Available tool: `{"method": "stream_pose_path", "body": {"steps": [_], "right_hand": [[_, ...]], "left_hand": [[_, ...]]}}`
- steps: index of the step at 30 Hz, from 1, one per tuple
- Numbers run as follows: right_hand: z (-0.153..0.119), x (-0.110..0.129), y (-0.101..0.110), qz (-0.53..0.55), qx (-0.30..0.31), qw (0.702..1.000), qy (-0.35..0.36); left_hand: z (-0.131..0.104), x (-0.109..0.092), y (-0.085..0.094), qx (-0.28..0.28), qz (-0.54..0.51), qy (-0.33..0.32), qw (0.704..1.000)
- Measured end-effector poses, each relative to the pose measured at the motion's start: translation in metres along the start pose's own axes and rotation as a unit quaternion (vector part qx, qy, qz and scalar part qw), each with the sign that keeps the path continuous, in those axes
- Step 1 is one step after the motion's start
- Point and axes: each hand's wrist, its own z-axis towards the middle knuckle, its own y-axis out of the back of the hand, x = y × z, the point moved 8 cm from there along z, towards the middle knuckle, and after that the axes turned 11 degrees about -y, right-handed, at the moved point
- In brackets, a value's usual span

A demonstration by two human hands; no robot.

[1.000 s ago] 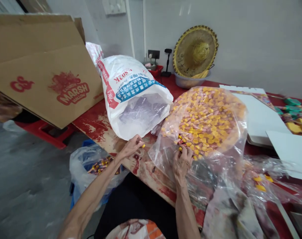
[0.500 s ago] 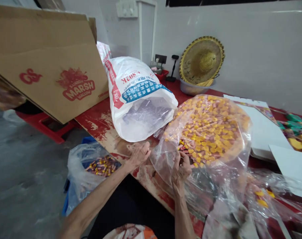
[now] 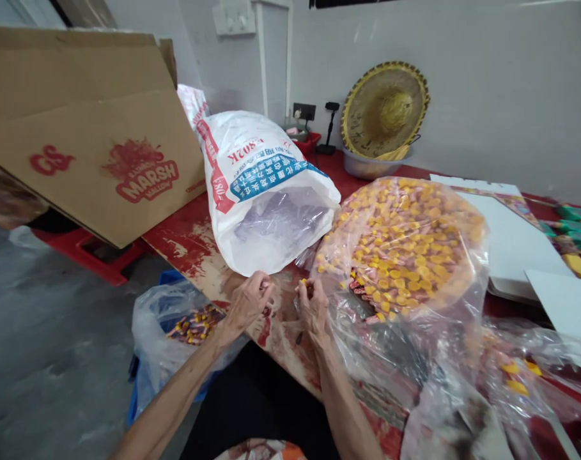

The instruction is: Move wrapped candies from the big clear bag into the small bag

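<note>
Two bare hands close together over the worn red table edge (image 3: 194, 246), just in front of the open mouth of the white sack (image 3: 266, 198). Left hand (image 3: 246, 301) curled, fingertips pinched near the sack's lower rim; whether anything sits between them, cannot tell. Right hand (image 3: 313, 305) beside it, fingers bent around a small yellow-and-red wrapped sweet (image 3: 303, 283) at the near left edge of the clear plastic bag (image 3: 405, 255). Clear bag heaped with many yellow and pink wrapped sweets, lying on the table to the right of the sack and touching it. White sack lying on its side, red and blue print on top, a clear liner showing inside its mouth.

Below the table edge, left of the left forearm, a second plastic bag (image 3: 175, 319) holding more wrapped sweets, seated in a blue container on the floor. Large cardboard box (image 3: 93, 134) with red "MARSH" print leaning at far left. Round straw hat (image 3: 385, 108) propped against the wall behind, over a metal bowl (image 3: 367, 167). White boards (image 3: 505, 236) on the table at right, more crumpled clear plastic with a few yellow sweets in the near right corner.
</note>
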Motion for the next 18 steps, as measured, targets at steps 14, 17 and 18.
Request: {"method": "stream_pose_path", "body": {"steps": [14,17,18], "right_hand": [[0.001,-0.002,-0.001,-0.019,-0.017,0.999,0.037],[0.002,-0.002,-0.003,-0.026,-0.016,0.999,0.044],[0.003,-0.002,-0.004,-0.031,-0.015,0.998,0.046]], "left_hand": [[-0.014,0.031,0.023,-0.078,0.174,0.036,0.981],[-0.009,0.027,0.019,-0.095,0.185,0.048,0.977],[-0.002,0.023,0.015,-0.097,0.184,0.044,0.977]]}}
